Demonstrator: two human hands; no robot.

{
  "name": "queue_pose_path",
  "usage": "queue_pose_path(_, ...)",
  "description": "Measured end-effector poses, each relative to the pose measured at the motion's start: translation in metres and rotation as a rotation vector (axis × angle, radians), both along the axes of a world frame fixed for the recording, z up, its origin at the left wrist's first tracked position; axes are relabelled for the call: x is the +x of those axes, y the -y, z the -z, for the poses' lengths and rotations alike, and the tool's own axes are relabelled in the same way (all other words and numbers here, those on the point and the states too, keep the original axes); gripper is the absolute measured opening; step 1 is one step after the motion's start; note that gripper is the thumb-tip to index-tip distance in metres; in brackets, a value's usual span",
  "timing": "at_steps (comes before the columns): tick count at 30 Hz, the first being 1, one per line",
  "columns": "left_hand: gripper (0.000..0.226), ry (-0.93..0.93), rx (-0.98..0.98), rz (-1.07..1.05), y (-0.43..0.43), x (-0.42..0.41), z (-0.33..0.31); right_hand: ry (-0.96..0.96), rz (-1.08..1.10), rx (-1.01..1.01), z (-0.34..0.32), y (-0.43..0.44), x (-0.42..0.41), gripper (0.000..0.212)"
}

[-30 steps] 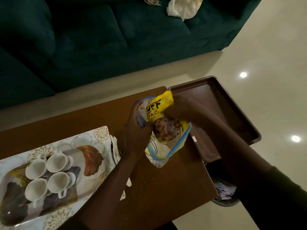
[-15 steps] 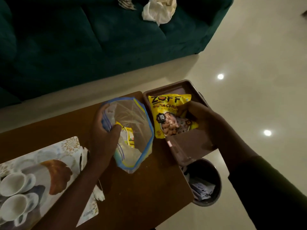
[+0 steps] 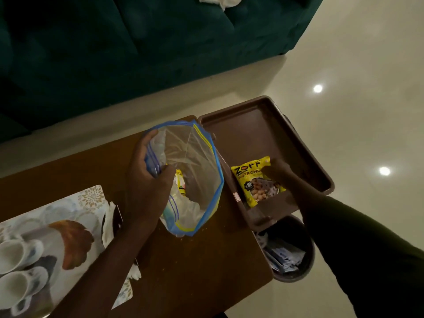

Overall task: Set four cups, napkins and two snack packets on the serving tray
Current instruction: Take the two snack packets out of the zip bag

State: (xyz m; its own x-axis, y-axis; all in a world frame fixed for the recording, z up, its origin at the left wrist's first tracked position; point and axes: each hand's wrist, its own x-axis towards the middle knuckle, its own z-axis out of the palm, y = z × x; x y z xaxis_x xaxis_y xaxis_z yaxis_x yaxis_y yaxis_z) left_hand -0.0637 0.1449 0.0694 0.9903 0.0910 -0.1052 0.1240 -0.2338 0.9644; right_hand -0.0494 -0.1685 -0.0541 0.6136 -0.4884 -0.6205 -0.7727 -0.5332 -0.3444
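A yellow snack packet lies flat in the brown serving tray near its front end, and my right hand rests on the packet's right side. My left hand grips the rim of a clear zip bag with a blue edge, held upright and wide open on the wooden table. A second yellow packet sits inside the bag. White cups stand on a patterned tray at the far left. White napkins poke out beside that tray.
A dark waste bin with papers stands on the floor below the serving tray's front end. A green sofa runs along the far side, with white cloth on it. The serving tray overhangs the table's right edge.
My right hand has lowered the yellow packet from above the serving tray down onto its floor. The left hand keeps hold of the open zip bag. The camera has shifted right.
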Motion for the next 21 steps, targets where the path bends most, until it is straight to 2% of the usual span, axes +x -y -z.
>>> queue_pose_path(3,0.064,-0.007,0.013,-0.013,0.005,0.002,0.001,0.115,-0.022,-0.114,0.005,-0.003,-0.003,0.049)
queue_pose_path(5,0.062,0.001,0.011,-0.015,0.008,0.004,-0.002,0.169,-0.032,-0.123,0.008,-0.003,-0.002,0.055)
queue_pose_path(9,0.064,0.003,-0.003,-0.008,0.006,0.008,-0.001,0.121,-0.037,-0.089,0.002,-0.005,0.001,0.054)
queue_pose_path(12,0.063,0.003,-0.019,-0.015,0.000,0.011,-0.002,0.310,-0.030,-0.108,-0.036,-0.018,0.020,0.034)
queue_pose_path(14,0.061,0.010,-0.034,-0.015,-0.003,0.012,-0.003,0.475,-0.029,0.069,-0.081,-0.042,0.037,0.016)
queue_pose_path(17,0.059,0.005,-0.083,0.008,-0.005,0.013,-0.003,0.581,-0.091,0.614,-0.154,-0.093,0.049,0.025)
queue_pose_path(19,0.062,-0.005,-0.111,0.016,-0.005,0.012,-0.005,0.403,-0.271,0.769,-0.184,-0.132,0.045,0.025)
queue_pose_path(21,0.063,-0.003,-0.131,0.020,-0.005,0.011,-0.007,0.139,-0.454,0.694,-0.186,-0.163,0.040,0.017)
